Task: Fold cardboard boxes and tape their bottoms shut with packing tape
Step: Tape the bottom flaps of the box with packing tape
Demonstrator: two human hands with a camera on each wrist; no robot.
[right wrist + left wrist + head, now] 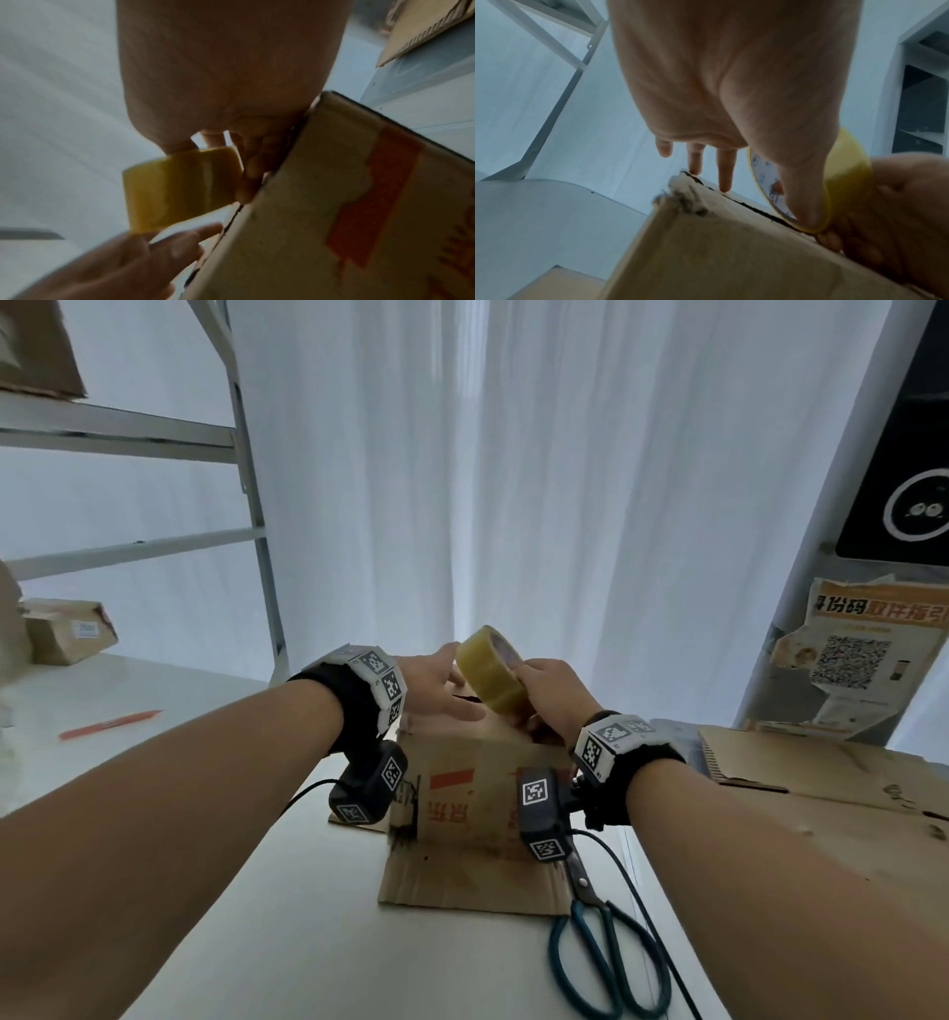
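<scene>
The right hand [552, 693] gripped the yellowish roll of tape [492, 669] above the upturned cardboard box [472, 793] on the white table [308, 916], its lower fingers hidden behind the roll. The left hand [436, 685] reached in with fingers straight, thumb against the roll's side. Scissors [606, 952] lay beside the box, their blades partly covered by the wrist camera.

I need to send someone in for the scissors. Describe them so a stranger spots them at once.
Start at the upright cardboard box with red print in the middle of the white table. The scissors lie flat by its near right corner, blades pointing under the right wrist. Their teal loop handles set them apart from the black cable alongside.
</scene>
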